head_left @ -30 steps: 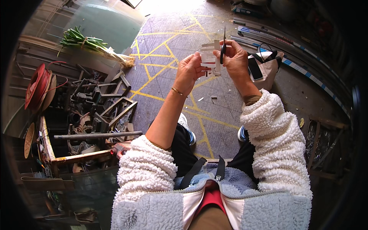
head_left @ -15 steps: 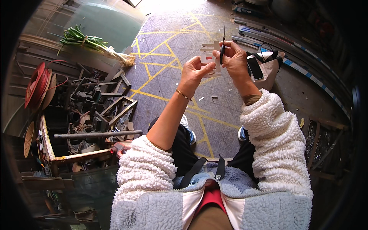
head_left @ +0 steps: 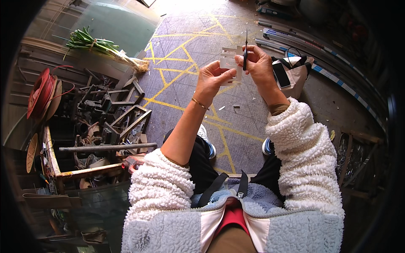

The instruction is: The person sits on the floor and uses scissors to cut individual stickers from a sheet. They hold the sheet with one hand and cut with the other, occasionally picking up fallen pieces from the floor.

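My left hand pinches a pale sheet of card between thumb and fingers. Slots and cut-outs run through the card, leaving narrow strips along its edges. Close on its right side, my right hand is closed on a pair of scissors with black handles. They appear nearly edge-on, the thin dark blades pointing away from me. The right fingertips are at the card's right edge; whether they also grip it I cannot tell.
Small scraps lie on the yellow-lined floor. Right of my hands stands a pale bag with a phone, beside long metal strips. Left are spring onions, a red cable reel and a scrap-metal bin.
The card has tilted a little in my left hand, and the reddish patch seen in its cut-out is gone from sight. Both hands stay nearly in place.
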A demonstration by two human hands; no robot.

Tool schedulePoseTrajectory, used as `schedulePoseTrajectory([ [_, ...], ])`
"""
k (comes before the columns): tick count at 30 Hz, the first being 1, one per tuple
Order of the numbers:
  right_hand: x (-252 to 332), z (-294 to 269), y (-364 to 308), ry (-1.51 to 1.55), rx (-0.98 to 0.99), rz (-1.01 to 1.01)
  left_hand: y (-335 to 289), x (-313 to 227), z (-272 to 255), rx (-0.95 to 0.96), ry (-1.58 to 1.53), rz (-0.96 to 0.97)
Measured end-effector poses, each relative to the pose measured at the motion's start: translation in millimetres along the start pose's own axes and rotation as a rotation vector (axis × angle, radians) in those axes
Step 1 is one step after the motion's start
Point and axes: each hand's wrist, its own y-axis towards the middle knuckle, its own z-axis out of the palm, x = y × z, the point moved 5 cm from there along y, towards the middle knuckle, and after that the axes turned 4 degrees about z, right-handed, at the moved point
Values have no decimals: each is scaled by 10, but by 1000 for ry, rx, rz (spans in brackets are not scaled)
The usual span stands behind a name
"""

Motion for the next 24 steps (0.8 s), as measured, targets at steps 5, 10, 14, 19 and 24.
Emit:
schedulePoseTrajectory([
  [5,45,13,-9,-60,1,-80,26,6,-12,-28,-117,31],
  [10,58,-14,-9,-53,16,-42,42,9,-57,-35,5,48],
  [14,71,-52,12,-83,31,-31,35,5,-77,-33,56,54],
  [19,28,-53,28,-76,99,-9,17,15,-97,-46,71,28],
  [24,-1,-73,35,-104,116,8,38,41,-140,-72,41,-3],
])
